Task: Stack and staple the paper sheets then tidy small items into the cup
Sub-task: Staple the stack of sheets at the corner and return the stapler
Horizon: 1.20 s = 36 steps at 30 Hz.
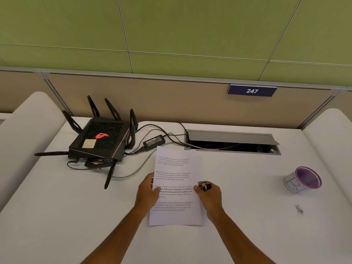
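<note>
Mid-desk, the left hand [147, 189] pinches the printed white paper sheets [176, 187] at their left edge while the right hand [208, 193] grips a small dark stapler [204, 186] at their right edge, so stapling seems under way; next, squeeze it, then tidy into the purple-rimmed paper cup [302, 180] near the desk's right edge.

Even, soft light from overhead fills the scene, bright without harsh glare, and the white tabletop [238, 216] shows only faint shadows under the paper [176, 187] and beside the cup [302, 180]. The wide lens bends straight lines, so the tabletop's edges and the wall panels [171, 31] curve toward the corners. The picture is slightly soft overall, and the paper's print is too blurred to read.
</note>
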### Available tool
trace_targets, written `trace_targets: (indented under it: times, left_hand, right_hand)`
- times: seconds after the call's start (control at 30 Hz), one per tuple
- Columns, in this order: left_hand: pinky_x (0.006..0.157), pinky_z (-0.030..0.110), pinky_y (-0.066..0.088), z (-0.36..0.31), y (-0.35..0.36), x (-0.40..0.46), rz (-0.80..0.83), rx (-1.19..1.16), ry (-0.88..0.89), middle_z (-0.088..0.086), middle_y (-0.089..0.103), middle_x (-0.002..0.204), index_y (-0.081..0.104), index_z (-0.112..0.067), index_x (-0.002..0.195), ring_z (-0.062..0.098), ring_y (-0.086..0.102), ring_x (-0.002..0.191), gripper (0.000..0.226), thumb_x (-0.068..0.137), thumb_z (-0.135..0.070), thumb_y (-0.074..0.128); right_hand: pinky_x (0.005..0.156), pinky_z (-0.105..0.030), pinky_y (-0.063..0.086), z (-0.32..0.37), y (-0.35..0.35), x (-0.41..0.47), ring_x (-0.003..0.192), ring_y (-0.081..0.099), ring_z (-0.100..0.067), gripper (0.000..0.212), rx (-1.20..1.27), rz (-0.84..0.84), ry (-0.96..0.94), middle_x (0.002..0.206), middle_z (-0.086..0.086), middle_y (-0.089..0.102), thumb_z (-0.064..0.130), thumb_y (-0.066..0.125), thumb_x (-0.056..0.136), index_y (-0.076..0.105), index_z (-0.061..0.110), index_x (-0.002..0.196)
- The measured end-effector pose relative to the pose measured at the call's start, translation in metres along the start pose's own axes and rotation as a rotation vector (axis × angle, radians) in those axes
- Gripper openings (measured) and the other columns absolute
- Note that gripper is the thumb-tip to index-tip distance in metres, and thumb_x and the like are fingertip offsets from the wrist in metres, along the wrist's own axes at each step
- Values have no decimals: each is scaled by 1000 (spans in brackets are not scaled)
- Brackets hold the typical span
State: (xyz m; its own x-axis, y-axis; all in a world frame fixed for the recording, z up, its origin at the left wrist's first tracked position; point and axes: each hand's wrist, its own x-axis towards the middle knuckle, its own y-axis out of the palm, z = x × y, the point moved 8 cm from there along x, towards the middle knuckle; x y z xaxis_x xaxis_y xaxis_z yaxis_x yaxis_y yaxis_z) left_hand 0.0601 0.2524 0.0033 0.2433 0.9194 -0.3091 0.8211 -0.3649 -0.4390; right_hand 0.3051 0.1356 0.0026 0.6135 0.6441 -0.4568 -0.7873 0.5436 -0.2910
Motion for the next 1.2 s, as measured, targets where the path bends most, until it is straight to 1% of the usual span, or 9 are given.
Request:
trace_targets:
  times: [0.13, 0.2, 0.27, 0.37, 0.5, 0.57, 0.67, 0.83, 1.2]
  left_hand:
    - [81, 39, 65, 1, -2, 24, 0, 35, 0, 5, 68, 133, 51, -24, 143, 27, 70, 112, 50, 97, -11, 69]
    - [82, 39, 65, 3, -4, 33, 1, 51, 3, 6, 67, 135, 50, -24, 144, 28, 70, 114, 53, 97, -11, 69]
    - [78, 35, 64, 4, -5, 37, 0, 66, 14, 6, 67, 136, 47, -24, 147, 29, 70, 114, 56, 97, -11, 69]
    - [75, 27, 60, 6, -7, 42, -14, 102, 35, 4, 65, 136, 45, -25, 150, 26, 69, 115, 60, 97, -12, 70]
    - [77, 24, 56, 10, -8, 47, -50, 218, 65, 3, 57, 133, 48, -26, 145, 23, 65, 117, 60, 93, -15, 76]
    - [82, 31, 60, 13, -8, 48, -71, 273, 61, 4, 51, 135, 48, -24, 144, 25, 62, 119, 62, 90, -17, 79]
    - [89, 39, 61, 17, -8, 48, -72, 310, 43, 8, 46, 141, 45, -18, 149, 27, 60, 120, 68, 90, -17, 79]
    - [92, 38, 62, 26, -7, 51, -64, 336, 37, 7, 45, 145, 47, -17, 150, 26, 60, 121, 68, 90, -20, 80]
    - [92, 37, 63, 26, -5, 52, -70, 328, 49, 5, 46, 143, 52, -17, 147, 26, 61, 119, 64, 89, -18, 81]
  right_hand:
    - [67, -26, 55, 3, 12, 20, 80, 71, -19, 10, -70, 4, 2, 86, 2, 74, 18, 79, 84, 70, 18, 86]
    - [71, -32, 60, -1, 17, 29, 80, 72, -19, 12, -114, 5, 2, 85, 3, 74, 22, 81, 81, 70, 21, 84]
    - [76, -37, 63, -3, 21, 35, 79, 72, -18, 14, -159, 0, -7, 84, 5, 75, 26, 82, 79, 69, 23, 83]
    - [76, -39, 63, -5, 24, 40, 78, 72, -17, 15, -222, -13, -17, 84, 7, 74, 31, 82, 78, 69, 24, 84]
    - [72, -35, 60, -2, 23, 39, 78, 69, -13, 18, -325, -64, -36, 84, 11, 72, 37, 80, 78, 69, 27, 88]
    - [71, -30, 56, -1, 24, 36, 81, 67, -12, 20, -350, -71, -48, 88, 12, 70, 36, 80, 79, 68, 27, 93]
    - [73, -29, 53, -1, 25, 32, 86, 66, -12, 24, -388, -80, -68, 96, 12, 68, 35, 78, 80, 67, 28, 100]
    - [74, -28, 52, -1, 27, 32, 90, 64, -12, 27, -417, -83, -77, 103, 11, 68, 34, 77, 81, 67, 27, 104]
    - [72, -26, 50, 1, 26, 33, 90, 65, -13, 26, -414, -82, -98, 103, 9, 69, 34, 78, 82, 67, 25, 104]
